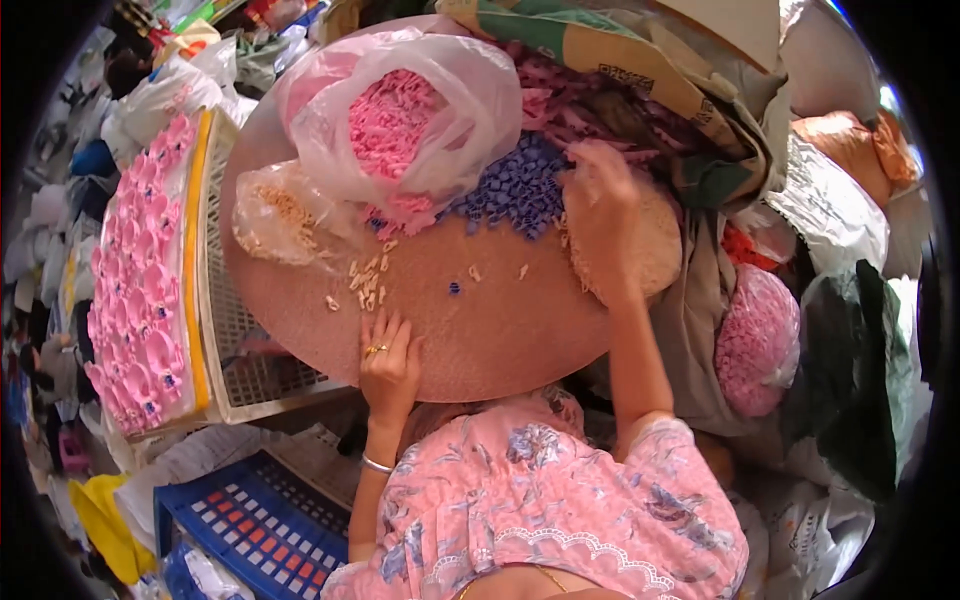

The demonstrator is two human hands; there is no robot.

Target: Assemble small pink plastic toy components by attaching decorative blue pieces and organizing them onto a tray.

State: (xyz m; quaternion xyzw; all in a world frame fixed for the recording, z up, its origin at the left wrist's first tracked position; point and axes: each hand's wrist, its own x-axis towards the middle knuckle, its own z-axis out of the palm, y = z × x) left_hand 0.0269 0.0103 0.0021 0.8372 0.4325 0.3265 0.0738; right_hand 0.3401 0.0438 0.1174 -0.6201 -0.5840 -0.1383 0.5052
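My left hand [389,352] lies on the near edge of the round brown tabletop [480,350], its fingers stretched out. Just beyond its fingertips are several small cream-coloured pieces [370,283]. Further right, my right hand [603,195] is raised between a heap of small blue pieces [518,185] and a pale cream heap [655,245]. Motion smears its fingers, so I cannot make out whether they hold anything. One blue piece [454,288] sits apart on the tabletop. An open clear plastic bag [470,95] of pink pieces [392,120] stands at the back.
A smaller clear bag [275,215] with cream pieces rests at the tabletop's left. Beside it, pink flower-like parts [145,290] fill a tray on a white crate [235,385]. A blue basket [250,525] stands at lower left. Bagged pink pieces [757,340] and a dark green bag [850,390] crowd the right.
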